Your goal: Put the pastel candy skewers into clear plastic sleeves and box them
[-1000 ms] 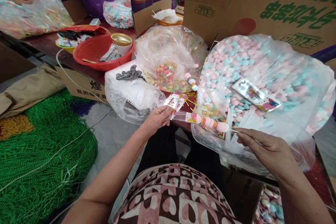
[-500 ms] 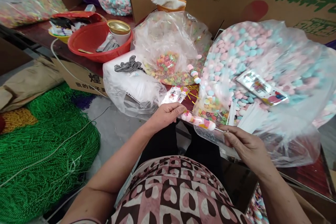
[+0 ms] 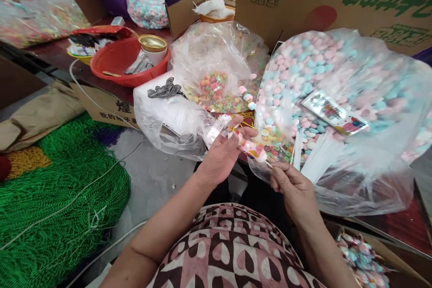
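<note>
A marshmallow skewer (image 3: 252,149) of pink and white pieces lies inside a clear printed wrapper, slanting down to the right over the table edge. My left hand (image 3: 219,155), palm partly up, has its thumb over the wrapped upper end, and some of its fingers stretch out behind. My right hand (image 3: 292,182) pinches the white stick at the skewer's lower end. Just beyond my left hand lie printed packets (image 3: 218,126) and yellow ties (image 3: 248,119). White sticks (image 3: 317,155) lie near my right hand on a bag of pink and blue marshmallows (image 3: 303,63).
A bag of colourful ring candies (image 3: 216,85) stands mid-table; a short candy skewer (image 3: 248,97) rests on its edge. To its left are a red basin (image 3: 114,76) and a white bag (image 3: 168,112). Green cord (image 3: 67,198) covers the floor. An open box (image 3: 364,256) holds wrapped skewers.
The skewer has slid left into the wrapper, my right hand moving left with its stick. My left hand has turned palm-up, its fingers opening out around the wrapped end.
</note>
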{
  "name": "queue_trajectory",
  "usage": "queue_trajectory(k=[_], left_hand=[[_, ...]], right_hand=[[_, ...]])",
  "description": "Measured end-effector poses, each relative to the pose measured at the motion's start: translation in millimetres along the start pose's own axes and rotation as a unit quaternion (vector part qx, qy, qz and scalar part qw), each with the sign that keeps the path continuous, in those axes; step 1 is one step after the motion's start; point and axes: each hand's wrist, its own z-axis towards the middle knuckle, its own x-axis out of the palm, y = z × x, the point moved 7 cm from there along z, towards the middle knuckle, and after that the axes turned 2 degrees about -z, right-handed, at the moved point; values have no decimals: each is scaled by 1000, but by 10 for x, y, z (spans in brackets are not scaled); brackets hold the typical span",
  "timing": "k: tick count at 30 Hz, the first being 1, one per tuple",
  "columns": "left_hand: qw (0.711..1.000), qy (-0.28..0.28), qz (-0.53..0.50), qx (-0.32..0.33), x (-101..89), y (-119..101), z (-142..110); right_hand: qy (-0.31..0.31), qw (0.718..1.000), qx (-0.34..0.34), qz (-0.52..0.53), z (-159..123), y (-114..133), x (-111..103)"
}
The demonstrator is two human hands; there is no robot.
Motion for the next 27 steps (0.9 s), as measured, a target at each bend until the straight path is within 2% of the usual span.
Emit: queue_trajectory(k=[4, 9, 17, 23, 25, 27], left_hand=[[999, -34, 1, 10, 32, 82, 41], [998, -48, 38, -22, 75, 246, 29], [997, -54, 55, 0, 30, 209, 82], [990, -45, 103, -86, -28, 521, -58], [987, -37, 133, -87, -58, 505, -81], [975, -25, 209, -68, -90, 437, -71]], right_hand=[[37, 999, -1, -38, -61, 71, 127], [26, 999, 27, -21, -132, 61, 269], [84, 995, 53, 12, -145, 52, 303], [94, 992, 65, 50, -151, 59, 429], [98, 993, 60, 38, -144, 65, 436], [99, 993, 56, 13, -136, 69, 420]])
